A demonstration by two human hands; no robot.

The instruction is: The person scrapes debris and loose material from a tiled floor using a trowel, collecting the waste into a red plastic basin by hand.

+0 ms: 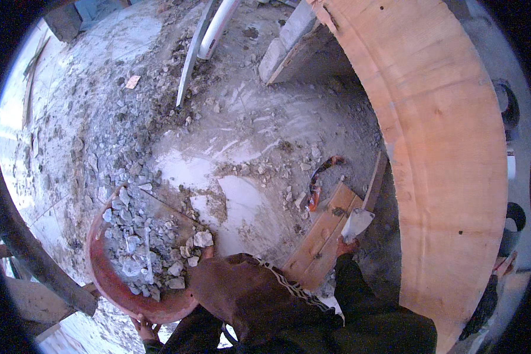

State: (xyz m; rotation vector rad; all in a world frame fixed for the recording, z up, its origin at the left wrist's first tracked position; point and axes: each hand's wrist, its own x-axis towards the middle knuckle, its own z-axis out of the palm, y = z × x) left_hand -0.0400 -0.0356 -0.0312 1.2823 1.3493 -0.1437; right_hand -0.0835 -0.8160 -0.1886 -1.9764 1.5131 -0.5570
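Note:
A round reddish pan [97, 259] heaped with broken grey rubble [135, 242] is at the lower left. My left hand [146, 328] has its fingers curled over the pan's near rim. To the right, my right hand [344, 246] is closed round the lower end of a trowel [357, 224] with a pale, dusty blade; its handle is mostly hidden. Wooden boards [318, 242] lie just left of and under the trowel. Brown cloth [242, 286] of my clothing covers the space between the hands, with a small patch of skin showing beside the pan.
A large curved plywood sheet [448, 135] rises along the right. Rubble and dust cover the tiled floor [242, 200]. An orange-and-black strip-like thing [318, 183] lies near the boards. Ahead are a white pipe [217, 29], a grey strip [192, 59] and a stone slab [286, 44].

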